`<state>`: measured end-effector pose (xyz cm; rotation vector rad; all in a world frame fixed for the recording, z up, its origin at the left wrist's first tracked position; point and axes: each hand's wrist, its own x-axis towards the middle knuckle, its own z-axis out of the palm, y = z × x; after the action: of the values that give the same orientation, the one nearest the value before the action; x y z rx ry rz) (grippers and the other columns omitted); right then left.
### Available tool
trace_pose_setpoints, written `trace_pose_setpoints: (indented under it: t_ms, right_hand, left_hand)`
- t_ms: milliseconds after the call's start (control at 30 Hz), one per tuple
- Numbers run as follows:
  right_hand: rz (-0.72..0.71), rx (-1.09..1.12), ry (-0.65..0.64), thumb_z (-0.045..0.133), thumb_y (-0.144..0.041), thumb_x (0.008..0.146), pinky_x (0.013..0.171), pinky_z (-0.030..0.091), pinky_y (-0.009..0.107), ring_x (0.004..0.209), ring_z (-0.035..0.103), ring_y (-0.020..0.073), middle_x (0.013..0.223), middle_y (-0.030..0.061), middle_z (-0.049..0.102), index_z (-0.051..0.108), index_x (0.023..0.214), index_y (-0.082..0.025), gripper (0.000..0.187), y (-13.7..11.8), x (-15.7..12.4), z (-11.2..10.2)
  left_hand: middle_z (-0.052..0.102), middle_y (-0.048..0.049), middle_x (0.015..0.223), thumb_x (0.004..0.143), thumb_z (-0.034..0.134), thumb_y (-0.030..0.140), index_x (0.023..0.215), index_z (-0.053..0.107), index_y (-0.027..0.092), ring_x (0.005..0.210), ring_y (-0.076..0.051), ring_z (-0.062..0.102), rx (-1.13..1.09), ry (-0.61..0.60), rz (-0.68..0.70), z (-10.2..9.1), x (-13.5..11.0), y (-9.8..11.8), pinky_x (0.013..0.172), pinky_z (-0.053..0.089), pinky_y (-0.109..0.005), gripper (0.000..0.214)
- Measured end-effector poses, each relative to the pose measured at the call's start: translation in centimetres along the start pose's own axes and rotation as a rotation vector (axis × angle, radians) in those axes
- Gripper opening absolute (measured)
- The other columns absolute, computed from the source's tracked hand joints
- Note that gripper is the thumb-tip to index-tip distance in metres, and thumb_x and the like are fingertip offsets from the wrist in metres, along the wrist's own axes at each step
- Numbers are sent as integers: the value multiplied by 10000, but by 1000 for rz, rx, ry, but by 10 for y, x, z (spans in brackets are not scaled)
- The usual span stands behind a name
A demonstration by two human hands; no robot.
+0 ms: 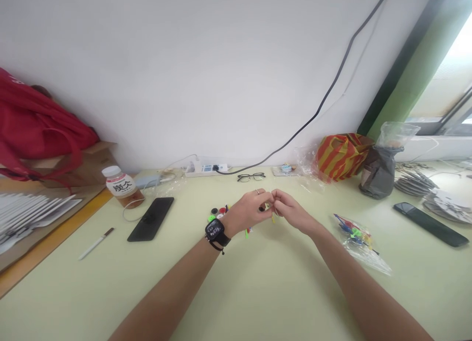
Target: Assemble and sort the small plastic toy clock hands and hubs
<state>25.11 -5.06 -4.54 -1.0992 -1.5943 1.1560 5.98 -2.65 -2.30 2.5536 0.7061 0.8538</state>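
My left hand (248, 211), with a watch (215, 229) on its wrist, meets my right hand (290, 212) above the table. The fingertips of both are pinched together, and what lies between them is too small and covered to make out. A small black piece (261, 209) shows beneath my left fingers, and a yellow bit (273, 218) is visible under the fingertips. Beside my left wrist sit small round plastic pieces, among them a black one (214, 211), a red one (222, 211) and a green one (211, 218). My left hand partly covers this group.
A clear bag of coloured plastic parts (356, 235) lies right of my right forearm. Glasses (251, 177) and a power strip (206, 169) are near the wall. Phones (151, 219) (430, 224) lie on both sides. A bottle (123, 187) and a pen (96, 243) are at left.
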Motion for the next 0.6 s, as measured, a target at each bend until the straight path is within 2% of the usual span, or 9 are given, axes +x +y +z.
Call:
trace_pose_setpoints:
  t_ms: [100, 200, 333, 400, 500, 600]
  right_hand:
    - [-13, -28, -23, 520, -285, 848, 581, 343, 251, 610, 407, 116, 728, -50, 505, 494, 901, -234, 78, 6, 1, -1]
    - [18, -81, -15, 522, -386, 888, 556, 339, 255, 571, 424, 126, 687, -59, 510, 520, 1033, -244, 203, 14, 4, -11]
    - [40, -386, 201, 511, -551, 916, 526, 306, 279, 501, 395, 148, 549, -80, 398, 579, 966, -237, 325, 29, 9, -24]
    - [59, -538, 253, 506, -571, 925, 532, 314, 292, 489, 425, 164, 520, -75, 409, 608, 971, -233, 355, 38, 10, -27]
    - [70, -678, 231, 530, -511, 933, 582, 376, 301, 571, 553, 201, 574, -47, 530, 612, 1197, -209, 410, 47, 11, -28]
    - [66, -719, 154, 526, -459, 954, 664, 433, 309, 731, 642, 221, 743, 6, 658, 522, 1406, -193, 524, 52, 10, -27]
  left_hand:
    - [641, -15, 897, 869, 586, 160, 950, 604, 220, 814, -168, 604, -25, -40, -36, 4, -2, -3, 729, 479, -274, 102]
    - [660, -15, 881, 862, 593, 181, 920, 599, 219, 808, -173, 616, -37, -79, -72, 6, -4, -7, 724, 482, -280, 70]
    - [692, -17, 868, 839, 638, 200, 873, 628, 218, 825, -190, 643, 22, -174, -84, 11, -8, -10, 736, 481, -288, 40]
    - [725, -19, 903, 842, 647, 199, 914, 680, 233, 865, -205, 662, 50, -235, -77, 15, -9, -10, 749, 478, -294, 86]
    - [756, -19, 929, 855, 654, 197, 926, 727, 250, 921, -221, 672, 76, -281, -71, 19, -11, -13, 792, 475, -309, 115]
    - [756, -23, 918, 843, 694, 218, 868, 719, 237, 945, -229, 658, 95, -282, -83, 18, -12, -18, 808, 474, -322, 40]
